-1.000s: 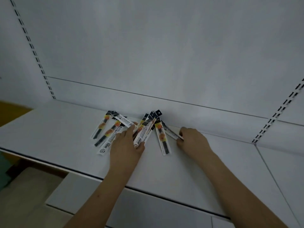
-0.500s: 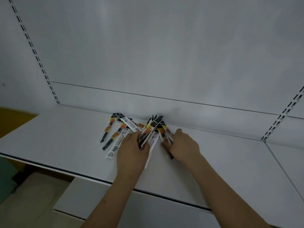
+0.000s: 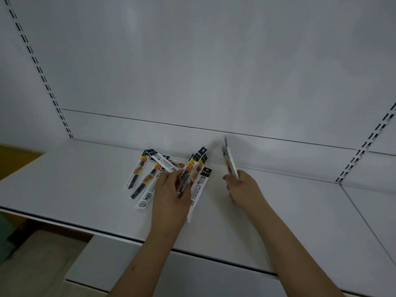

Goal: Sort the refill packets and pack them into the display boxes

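Note:
Several narrow refill packets point(image 3: 140, 171), black and white with orange labels, lie fanned out on the white shelf point(image 3: 64, 181) near its back wall. My left hand point(image 3: 171, 194) grips a small bunch of packets point(image 3: 192, 168) that point up and away from me. One white packet point(image 3: 198, 189) lies flat beside that hand. My right hand point(image 3: 242, 186) pinches a packet or two point(image 3: 229, 161), lifted off the shelf and blurred. No display box is in view.
The shelf's white back panel point(image 3: 214, 71) has slotted uprights at the left point(image 3: 42, 76) and right point(image 3: 364, 146). A lower shelf point(image 3: 128, 260) sticks out below the front edge. Floor and something yellow point(image 3: 15, 159) show at the left.
My right hand has picked its packets up off the shelf and swung them upright to the right. My left hand has gathered its bunch tighter. The camera has tilted up slightly.

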`<action>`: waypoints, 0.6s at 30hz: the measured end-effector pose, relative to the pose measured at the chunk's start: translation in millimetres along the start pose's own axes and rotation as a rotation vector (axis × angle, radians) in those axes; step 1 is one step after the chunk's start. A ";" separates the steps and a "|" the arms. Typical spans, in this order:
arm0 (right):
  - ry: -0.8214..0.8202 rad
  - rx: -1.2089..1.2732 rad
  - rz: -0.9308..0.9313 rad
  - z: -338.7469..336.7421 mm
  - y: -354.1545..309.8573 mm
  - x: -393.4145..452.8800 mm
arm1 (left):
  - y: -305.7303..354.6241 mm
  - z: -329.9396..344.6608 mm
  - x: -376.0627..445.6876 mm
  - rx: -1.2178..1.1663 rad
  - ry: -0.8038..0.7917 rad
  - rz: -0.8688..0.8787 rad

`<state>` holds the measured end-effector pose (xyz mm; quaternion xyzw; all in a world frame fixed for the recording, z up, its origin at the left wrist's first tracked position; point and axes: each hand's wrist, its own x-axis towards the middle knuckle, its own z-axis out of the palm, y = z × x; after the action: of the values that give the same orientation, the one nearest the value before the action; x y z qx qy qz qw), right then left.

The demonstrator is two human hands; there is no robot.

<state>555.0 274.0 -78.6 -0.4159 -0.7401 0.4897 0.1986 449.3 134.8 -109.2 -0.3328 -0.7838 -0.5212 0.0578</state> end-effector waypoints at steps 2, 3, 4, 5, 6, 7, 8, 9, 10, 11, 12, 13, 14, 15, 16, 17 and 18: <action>-0.144 0.194 0.109 10.3 -10.0 -13.0 | -0.8 -0.1 -0.5 -0.013 -0.026 0.040; -0.186 0.228 0.121 16.3 -13.8 -16.8 | -0.6 -0.7 -0.7 -0.027 -0.034 0.055; -0.210 0.261 0.110 22.1 -16.6 -18.1 | 0.3 -1.9 -0.7 -0.054 -0.038 0.064; -0.218 0.320 0.089 26.9 -19.7 -18.6 | 2.7 -3.6 -0.9 -0.097 -0.045 0.070; -0.222 0.395 0.075 30.6 -21.6 -16.5 | 6.2 -6.1 -1.6 -0.153 -0.057 0.071; -0.225 0.469 0.071 32.7 -24.1 -13.9 | 9.8 -8.7 -2.8 -0.213 -0.076 0.067; -0.231 0.520 0.070 33.6 -26.8 -11.4 | 12.8 -10.9 -3.9 -0.274 -0.104 0.056; -0.243 0.557 0.072 33.9 -28.8 -9.4 | 15.3 -12.9 -4.8 -0.333 -0.136 0.036; -0.263 0.588 0.060 33.1 -29.9 -8.1 | 16.2 -14.2 -5.3 -0.381 -0.162 0.009; -0.290 0.619 0.044 31.7 -31.2 -7.5 | 16.9 -15.0 -5.3 -0.420 -0.180 -0.019; -0.317 0.655 0.018 29.9 -32.6 -7.4 | 17.5 -15.6 -5.0 -0.451 -0.187 -0.040; -0.345 0.687 -0.011 27.1 -35.7 -9.1 | 18.7 -16.1 -4.6 -0.473 -0.194 -0.051; -0.370 0.706 -0.042 24.0 -38.4 -10.7 | 19.8 -16.2 -4.2 -0.483 -0.205 -0.058; -0.396 0.712 -0.077 20.9 -40.9 -11.7 | 21.0 -16.2 -4.1 -0.485 -0.218 -0.065; -0.422 0.703 -0.119 18.0 -43.2 -12.3 | 20.9 -15.7 -3.9 -0.475 -0.228 -0.070; -0.445 0.677 -0.160 16.3 -44.9 -11.7 | 20.5 -15.3 -3.8 -0.454 -0.230 -0.067; -0.454 0.630 -0.194 15.5 -46.2 -10.8 | 18.8 -14.8 -3.4 -0.414 -0.223 -0.058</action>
<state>530.8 248.6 -43.0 -0.1437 -0.6145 0.7513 0.1931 459.1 125.0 -89.4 -0.3703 -0.6710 -0.6322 -0.1137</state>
